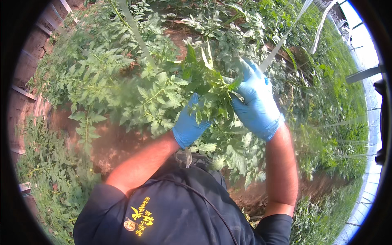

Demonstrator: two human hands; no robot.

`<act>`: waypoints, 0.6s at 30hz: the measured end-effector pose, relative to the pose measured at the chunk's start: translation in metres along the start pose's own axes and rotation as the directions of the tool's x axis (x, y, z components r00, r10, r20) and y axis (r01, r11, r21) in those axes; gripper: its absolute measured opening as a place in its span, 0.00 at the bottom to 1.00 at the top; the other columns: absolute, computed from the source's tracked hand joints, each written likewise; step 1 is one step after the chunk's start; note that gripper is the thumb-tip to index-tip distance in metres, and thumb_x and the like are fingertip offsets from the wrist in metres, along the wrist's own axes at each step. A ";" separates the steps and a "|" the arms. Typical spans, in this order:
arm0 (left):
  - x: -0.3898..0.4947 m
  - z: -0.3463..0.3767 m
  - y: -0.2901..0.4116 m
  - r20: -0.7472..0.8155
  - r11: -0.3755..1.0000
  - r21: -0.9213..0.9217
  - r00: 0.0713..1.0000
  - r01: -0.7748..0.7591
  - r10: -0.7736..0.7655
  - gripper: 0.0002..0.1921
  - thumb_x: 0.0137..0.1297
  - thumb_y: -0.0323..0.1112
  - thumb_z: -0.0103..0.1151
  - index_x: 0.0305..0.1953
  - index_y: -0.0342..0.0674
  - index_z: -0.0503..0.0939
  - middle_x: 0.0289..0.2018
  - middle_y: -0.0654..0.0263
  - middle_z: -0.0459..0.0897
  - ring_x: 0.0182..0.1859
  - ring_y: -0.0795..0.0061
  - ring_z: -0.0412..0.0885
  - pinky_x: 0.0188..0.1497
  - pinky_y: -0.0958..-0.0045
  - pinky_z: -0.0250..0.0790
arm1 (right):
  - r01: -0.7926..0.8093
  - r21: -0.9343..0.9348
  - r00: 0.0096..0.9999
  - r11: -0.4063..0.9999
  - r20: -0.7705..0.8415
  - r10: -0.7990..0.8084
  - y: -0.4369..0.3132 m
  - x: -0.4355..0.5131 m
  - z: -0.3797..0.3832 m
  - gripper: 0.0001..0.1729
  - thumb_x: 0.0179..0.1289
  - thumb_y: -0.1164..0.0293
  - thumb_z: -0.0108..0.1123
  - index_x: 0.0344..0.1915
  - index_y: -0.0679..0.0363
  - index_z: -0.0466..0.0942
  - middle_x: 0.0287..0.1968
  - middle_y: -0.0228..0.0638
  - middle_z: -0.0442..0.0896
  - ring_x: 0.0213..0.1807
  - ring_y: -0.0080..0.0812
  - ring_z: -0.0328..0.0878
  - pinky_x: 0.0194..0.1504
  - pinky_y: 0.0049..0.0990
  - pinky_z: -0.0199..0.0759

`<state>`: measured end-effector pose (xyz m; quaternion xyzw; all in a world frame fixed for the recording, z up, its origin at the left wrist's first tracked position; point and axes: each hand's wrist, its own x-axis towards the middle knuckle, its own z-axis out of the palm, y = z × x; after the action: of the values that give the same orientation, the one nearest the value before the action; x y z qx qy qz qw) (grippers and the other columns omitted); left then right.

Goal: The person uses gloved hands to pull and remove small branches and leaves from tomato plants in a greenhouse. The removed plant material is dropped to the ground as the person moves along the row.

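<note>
Both of my hands wear blue disposable gloves and are raised in front of my chest among tomato plants (162,98). My left hand (192,121) is at the lower left of a leafy tomato shoot top (211,85); leaves cover its fingers, so its grip is hidden. On the shoot's right side is my right hand (255,98), its thumb and fingers bent around the leaf edges; whether they pinch a stem cannot be told. A pale flat strap (274,56) runs upward from just behind the right hand.
Another hanging strap (137,33) crosses the foliage at upper left. Dense plant rows stand on both sides, with bare soil (116,144) between them. An earthen wall (24,70) lies far left, translucent plastic sheeting (372,122) far right. A dark cable (211,205) crosses my shirt.
</note>
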<state>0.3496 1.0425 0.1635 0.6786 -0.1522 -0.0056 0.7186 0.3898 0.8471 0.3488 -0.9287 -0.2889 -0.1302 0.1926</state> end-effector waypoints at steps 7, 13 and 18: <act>0.004 -0.004 0.037 0.196 0.661 0.690 0.955 -0.296 0.223 0.25 0.65 0.36 0.71 0.63 0.46 0.79 0.53 0.63 0.85 0.53 0.63 0.85 0.58 0.58 0.77 | -0.337 0.750 0.920 0.569 0.136 0.367 -0.016 -0.006 0.004 0.37 0.58 0.73 0.81 0.68 0.64 0.80 0.72 0.42 0.77 0.71 0.42 0.76 0.72 0.43 0.71; -0.003 -0.054 0.038 0.078 0.634 0.691 0.907 -0.348 0.414 0.26 0.64 0.48 0.71 0.64 0.57 0.83 0.67 0.59 0.74 0.71 0.51 0.71 0.71 0.47 0.65 | -0.176 0.100 0.715 0.979 -0.670 0.197 -0.057 -0.011 -0.005 0.43 0.82 0.41 0.42 0.78 0.65 0.66 0.75 0.53 0.73 0.77 0.50 0.70 0.78 0.55 0.63; -0.004 -0.110 -0.027 -0.602 0.801 0.534 0.788 0.272 0.134 0.38 0.69 0.42 0.72 0.74 0.40 0.67 0.67 0.47 0.74 0.69 0.43 0.73 0.71 0.50 0.68 | 0.055 0.689 0.998 0.722 -0.070 -0.010 -0.087 -0.029 0.032 0.41 0.81 0.56 0.58 0.83 0.65 0.57 0.44 0.44 0.86 0.46 0.34 0.84 0.59 0.38 0.79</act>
<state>0.3760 1.1478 0.1326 0.8380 0.1213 0.2345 0.4776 0.3199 0.9132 0.3346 -0.7805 -0.3269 -0.0450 0.5309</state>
